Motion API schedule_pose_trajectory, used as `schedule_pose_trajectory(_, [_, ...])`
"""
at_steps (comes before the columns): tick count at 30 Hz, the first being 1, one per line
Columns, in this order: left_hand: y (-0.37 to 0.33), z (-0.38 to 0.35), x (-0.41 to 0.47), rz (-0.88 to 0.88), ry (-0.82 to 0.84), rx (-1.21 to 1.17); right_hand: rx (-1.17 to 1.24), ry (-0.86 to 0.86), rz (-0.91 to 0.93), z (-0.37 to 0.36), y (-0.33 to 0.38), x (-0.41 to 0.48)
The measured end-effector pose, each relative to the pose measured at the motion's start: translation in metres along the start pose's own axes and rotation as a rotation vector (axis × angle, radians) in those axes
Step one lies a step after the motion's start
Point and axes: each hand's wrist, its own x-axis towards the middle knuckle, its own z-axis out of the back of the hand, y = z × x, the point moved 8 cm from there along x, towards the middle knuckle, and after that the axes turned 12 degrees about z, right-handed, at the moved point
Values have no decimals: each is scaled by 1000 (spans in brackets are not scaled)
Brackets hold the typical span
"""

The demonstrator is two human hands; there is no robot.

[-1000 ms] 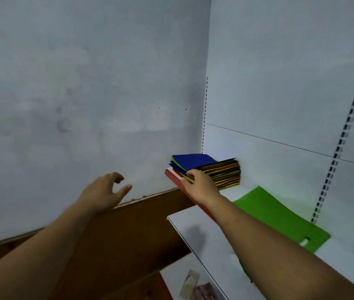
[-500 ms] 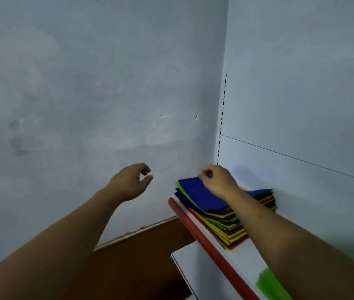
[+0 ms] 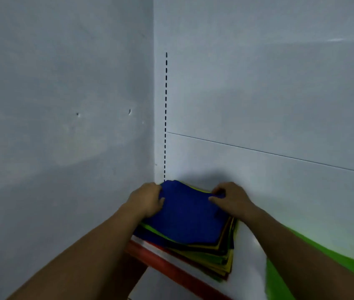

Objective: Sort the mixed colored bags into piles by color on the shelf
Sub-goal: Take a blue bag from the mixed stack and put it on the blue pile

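Note:
A stack of mixed colored bags lies in the shelf's far left corner, with yellow, green, red and dark edges showing. On top is a blue bag, bowed upward in the middle. My left hand grips its left edge, thumb on top. My right hand pinches its far right corner. A green bag lies flat on the shelf to the right, partly hidden by my right forearm.
The white shelf has a red front edge. A grey wall closes the left side and a white back panel with a slotted upright stands right behind the stack.
My left hand has come from mid-air onto the blue bag's left edge. My right hand shifted to its far right corner. The view has moved closer to the stack.

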Motion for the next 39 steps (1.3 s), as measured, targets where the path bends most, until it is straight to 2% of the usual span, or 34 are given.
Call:
schedule_pose_trajectory(4, [-1, -25, 17, -78, 31, 126, -73, -36, -162, -2, -12, -22])
schedule_pose_trajectory(8, [9, -40, 20, -135, 40, 107, -134, -142, -310, 1, -12, -43])
schedule_pose_trajectory(12, [12, -45, 17, -161, 66, 65, 4, -209, -475, -3, -18, -60])
schedule_pose_trajectory(17, [4, -36, 11, -187, 36, 10, 134, -310, -548, 12, -21, -78])
schedule_pose_trajectory(22, [-2, -32, 9, -190, 86, -222, 283, -410, -577, 22, -26, -93])
schedule_pose_trajectory(27, [3, -35, 12, -67, 172, -568, 371, -435, -547, 19, -27, -98])
schedule_pose_trajectory(34, [9, -38, 19, -72, 207, -797, 389, -453, -562, 17, -22, -95])
schedule_pose_trajectory(39, [13, -45, 21, 104, 355, -1054, 394, -443, -544, 16, -22, -99])
